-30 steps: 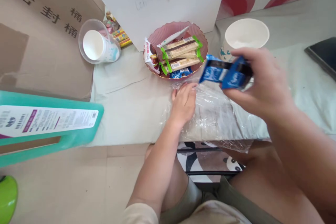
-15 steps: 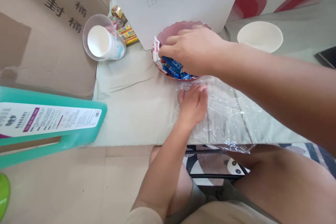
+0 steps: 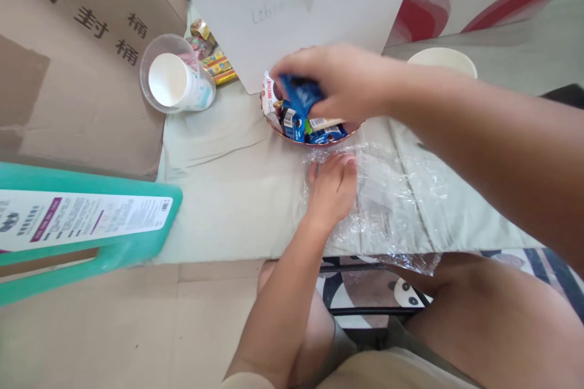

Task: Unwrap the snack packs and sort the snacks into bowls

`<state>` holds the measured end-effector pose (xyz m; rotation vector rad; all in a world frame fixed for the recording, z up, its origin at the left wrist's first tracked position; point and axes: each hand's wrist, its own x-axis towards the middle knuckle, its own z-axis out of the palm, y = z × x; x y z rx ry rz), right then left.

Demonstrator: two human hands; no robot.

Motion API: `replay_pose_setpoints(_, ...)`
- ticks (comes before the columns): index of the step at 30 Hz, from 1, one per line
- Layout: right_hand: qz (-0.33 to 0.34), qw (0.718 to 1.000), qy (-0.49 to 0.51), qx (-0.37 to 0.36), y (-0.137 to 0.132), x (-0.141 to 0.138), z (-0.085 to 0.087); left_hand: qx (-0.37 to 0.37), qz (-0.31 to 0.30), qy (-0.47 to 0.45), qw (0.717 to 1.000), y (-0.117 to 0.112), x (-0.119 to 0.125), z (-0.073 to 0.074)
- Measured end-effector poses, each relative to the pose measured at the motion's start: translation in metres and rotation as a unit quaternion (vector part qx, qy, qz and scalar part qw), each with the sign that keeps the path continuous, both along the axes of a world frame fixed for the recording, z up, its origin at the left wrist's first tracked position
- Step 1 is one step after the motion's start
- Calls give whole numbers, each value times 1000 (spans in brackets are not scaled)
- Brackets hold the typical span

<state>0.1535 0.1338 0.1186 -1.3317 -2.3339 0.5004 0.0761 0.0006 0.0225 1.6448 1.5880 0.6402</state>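
Note:
My right hand (image 3: 335,79) is over the pink scalloped bowl (image 3: 278,126), its fingers closed round a blue snack packet (image 3: 301,94); motion blurs it. Beneath it the bowl holds several small wrapped snacks, among them a blue packet (image 3: 292,123) and a white packet with red print (image 3: 267,94) at the left rim. My left hand (image 3: 333,185) rests in front of the bowl, its fingers curled into a crinkled clear plastic bag (image 3: 387,206). The bag spreads rightward over the pale tablecloth and hangs past the front edge.
Behind the bowl stands a white box (image 3: 292,6). At left are a cardboard carton (image 3: 91,91), a paper cup (image 3: 168,80) lying in a clear plastic tub (image 3: 148,94), yellow-wrapped sweets (image 3: 221,67) and a teal jug (image 3: 168,213). A white bowl (image 3: 447,58) sits behind my right forearm.
My right hand has risen slightly from the snacks with a blue packet in it, uncovering more of the bowl's contents. My left hand stays on the bag. The view has shifted a little.

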Motion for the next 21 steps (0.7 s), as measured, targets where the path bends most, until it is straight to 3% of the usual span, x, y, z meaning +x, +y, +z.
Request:
replay_pose_setpoints(6,-96,994,15,-40,10,49,23,-5,-1,11,1000,1,2,-1)
replay_pose_setpoints(10,-162,986,-41,-19,26,59,29,-3,5,14,1000,1,4,-1)
replay_pose_setpoints(13,-134,989,-63,16,39,54,26,-2,9,10,1000,2,4,-3)
replay_pose_setpoints(21,-134,990,-34,-8,54,59,6,-4,7,16,1000,5,3,-1)
